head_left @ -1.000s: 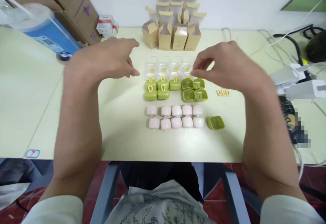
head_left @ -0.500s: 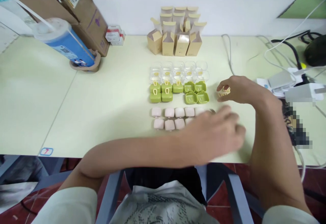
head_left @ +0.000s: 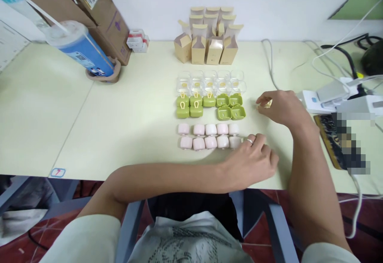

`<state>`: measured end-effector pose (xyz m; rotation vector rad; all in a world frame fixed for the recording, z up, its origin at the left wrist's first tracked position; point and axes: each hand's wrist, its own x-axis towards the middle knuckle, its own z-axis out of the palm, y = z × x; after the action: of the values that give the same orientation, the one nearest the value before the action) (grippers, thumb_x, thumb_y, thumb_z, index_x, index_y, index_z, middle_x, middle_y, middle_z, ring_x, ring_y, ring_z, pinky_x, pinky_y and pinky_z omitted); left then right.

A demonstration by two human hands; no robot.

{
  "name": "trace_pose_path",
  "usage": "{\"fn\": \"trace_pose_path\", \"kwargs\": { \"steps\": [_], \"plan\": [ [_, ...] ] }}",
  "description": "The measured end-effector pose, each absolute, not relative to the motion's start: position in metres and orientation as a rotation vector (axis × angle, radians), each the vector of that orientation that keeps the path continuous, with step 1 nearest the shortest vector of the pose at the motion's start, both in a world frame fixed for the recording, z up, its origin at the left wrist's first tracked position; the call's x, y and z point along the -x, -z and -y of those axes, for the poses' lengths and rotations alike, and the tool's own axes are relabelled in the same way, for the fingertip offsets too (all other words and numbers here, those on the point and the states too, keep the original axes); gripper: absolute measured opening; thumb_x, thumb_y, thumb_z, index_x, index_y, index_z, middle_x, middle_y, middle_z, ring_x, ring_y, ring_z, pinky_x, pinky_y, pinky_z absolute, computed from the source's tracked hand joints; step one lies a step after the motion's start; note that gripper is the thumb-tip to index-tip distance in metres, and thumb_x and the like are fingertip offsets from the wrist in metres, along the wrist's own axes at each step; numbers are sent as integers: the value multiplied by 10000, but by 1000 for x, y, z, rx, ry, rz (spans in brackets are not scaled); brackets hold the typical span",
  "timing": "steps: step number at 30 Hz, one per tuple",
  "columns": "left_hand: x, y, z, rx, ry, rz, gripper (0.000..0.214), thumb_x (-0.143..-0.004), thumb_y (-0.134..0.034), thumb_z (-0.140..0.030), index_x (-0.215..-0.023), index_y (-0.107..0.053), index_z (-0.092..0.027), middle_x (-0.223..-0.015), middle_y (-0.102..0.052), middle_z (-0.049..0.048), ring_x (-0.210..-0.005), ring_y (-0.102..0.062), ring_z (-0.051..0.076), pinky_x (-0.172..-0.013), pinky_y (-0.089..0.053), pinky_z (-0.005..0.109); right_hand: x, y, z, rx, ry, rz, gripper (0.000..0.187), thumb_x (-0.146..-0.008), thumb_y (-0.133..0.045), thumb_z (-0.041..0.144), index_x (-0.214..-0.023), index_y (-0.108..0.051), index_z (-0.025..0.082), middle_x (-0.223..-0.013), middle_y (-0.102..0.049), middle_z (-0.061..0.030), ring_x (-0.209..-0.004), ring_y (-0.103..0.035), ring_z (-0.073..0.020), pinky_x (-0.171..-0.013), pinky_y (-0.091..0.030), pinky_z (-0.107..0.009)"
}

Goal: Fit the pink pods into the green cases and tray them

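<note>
My left hand rests low over the table with its fingers curled down, a ring on one of them. It is at the right end of two rows of small pale pink rounded cases; whatever its fingertips hold is hidden. Farther right, my right hand bends its fingers and thumb around small pale yellow loops, mostly covered by the hand. Left of it are green open case halves and closed green cases with pale yellow loops on top. Clear plastic covers stand in rows behind them.
Open small cardboard boxes stand against the wall. At the left are a blue cup in a holder, a large carton and a small white-red box. Power strips, cables and a phone-like dark object lie at the right.
My left hand has moved down slightly toward the table and slowed, uncovering the right end of the pink rows. My right hand has closed further over the pale yellow loops.
</note>
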<state>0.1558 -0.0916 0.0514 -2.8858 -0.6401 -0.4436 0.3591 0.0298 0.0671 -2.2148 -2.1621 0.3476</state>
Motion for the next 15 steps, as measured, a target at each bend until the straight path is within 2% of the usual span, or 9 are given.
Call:
{"fn": "trace_pose_path", "kwargs": {
  "steps": [2,4,8,10,13,15],
  "plan": [
    [-157,-47,91,2895,483,597,274,-1038,-557,1,-1055,-806,-114,-855,-753,134,-1050,-760,334,-891,-475,422,-355,-68,-28,2229,-338,2117,305,-951,-650,171,-1160,-849,269,-1125,-877,-119,-1109,-784,-421,-974,-606,-542],
    [-158,-46,91,2917,487,602,258,-1029,-566,4,-1041,-791,-121,-846,-742,129,-1071,-770,345,-881,-491,418,-350,-69,-25,2254,-320,2090,330,-966,-638,174,-1197,-856,264,-1144,-875,-117,-1145,-784,-422,-976,-608,-531],
    [-154,-51,94,2970,416,706,272,-984,-594,31,-1127,-755,-135,-1136,-759,167,-1054,-778,302,-742,-516,356,-344,-72,-23,2323,-250,2107,302,-976,-681,213,-1222,-857,216,-1307,-854,-149,-1250,-782,-420,-978,-612,-500],
    [-152,-53,94,2975,402,733,319,-954,-608,48,-1180,-749,-127,-1240,-736,183,-1053,-774,287,-721,-539,344,-344,-72,-22,2353,-235,2102,291,-968,-689,197,-1201,-861,220,-1281,-868,-131,-1250,-792,-400,-971,-611,-476],
    [-149,-57,93,3019,375,715,394,-895,-616,85,-1221,-752,-91,-1239,-729,194,-1127,-763,308,-757,-581,338,-344,-72,-21,2351,-259,2092,297,-957,-665,157,-1160,-871,223,-1200,-889,-116,-1222,-803,-394,-959,-606,-474],
    [-148,-61,90,3076,365,676,360,-897,-606,79,-1184,-760,-73,-1167,-737,188,-1172,-753,342,-815,-614,363,-342,-72,-20,2330,-272,2097,297,-950,-658,164,-1139,-879,223,-1191,-891,-134,-1200,-804,-414,-929,-607,-490]
  ]
}}
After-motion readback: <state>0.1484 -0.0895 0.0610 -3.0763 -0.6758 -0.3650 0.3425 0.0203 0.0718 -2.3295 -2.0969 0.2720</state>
